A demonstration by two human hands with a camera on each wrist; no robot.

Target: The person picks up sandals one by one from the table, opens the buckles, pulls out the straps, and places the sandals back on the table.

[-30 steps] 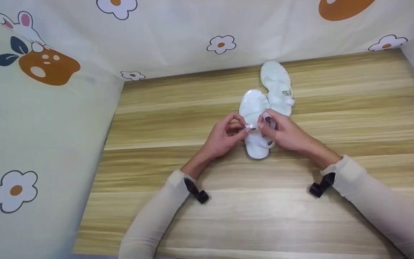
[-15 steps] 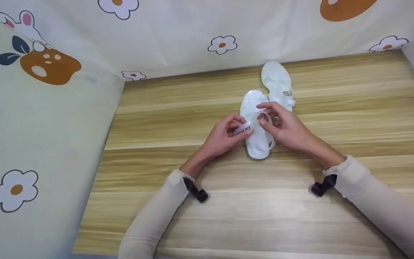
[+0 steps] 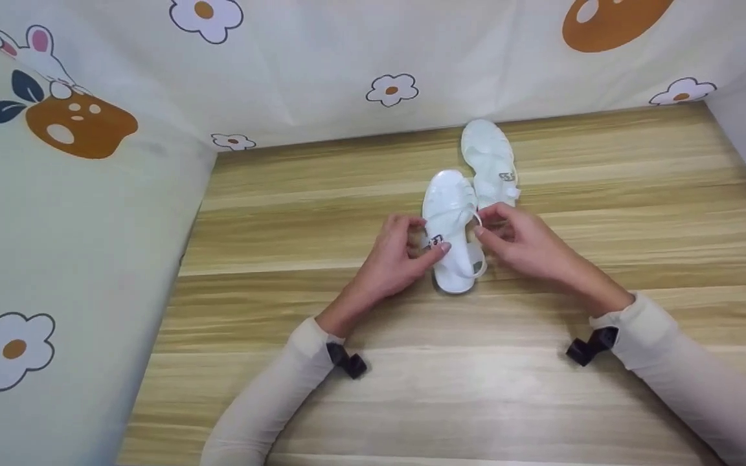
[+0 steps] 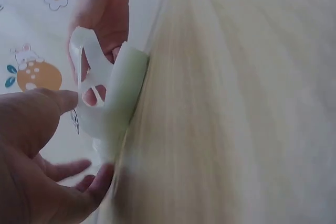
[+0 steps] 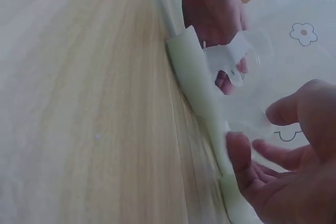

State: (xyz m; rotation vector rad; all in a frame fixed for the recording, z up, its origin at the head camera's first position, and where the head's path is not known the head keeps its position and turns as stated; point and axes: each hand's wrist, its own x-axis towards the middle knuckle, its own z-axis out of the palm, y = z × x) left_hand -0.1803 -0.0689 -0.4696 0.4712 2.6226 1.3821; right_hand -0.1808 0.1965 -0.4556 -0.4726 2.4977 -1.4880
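Note:
A white sandal (image 3: 454, 204) lies flat on the wooden table, toe toward the back wall. On its left side, my left hand (image 3: 399, 255) has its thumb over the metal buckle (image 3: 436, 240) and its other fingers along the sandal's edge. The left wrist view shows a wide gap between that thumb and the fingers. My right hand (image 3: 522, 239) is at the sandal's right side, thumb and fingertips beside a thin loop strap (image 3: 478, 219), apart from each other. Behind and to the right lies the second white sandal (image 3: 486, 145), its heel partly behind my right hand.
The wood-grain table (image 3: 282, 213) meets a patterned cloth wall (image 3: 308, 71) at the back and left. Black camera mounts (image 3: 347, 361) sit on both sleeve cuffs.
My left fingers have let go of the strap piece they pinched, and the buckle now shows by the thumb. My right hand has come away from the sandal's middle to its right edge.

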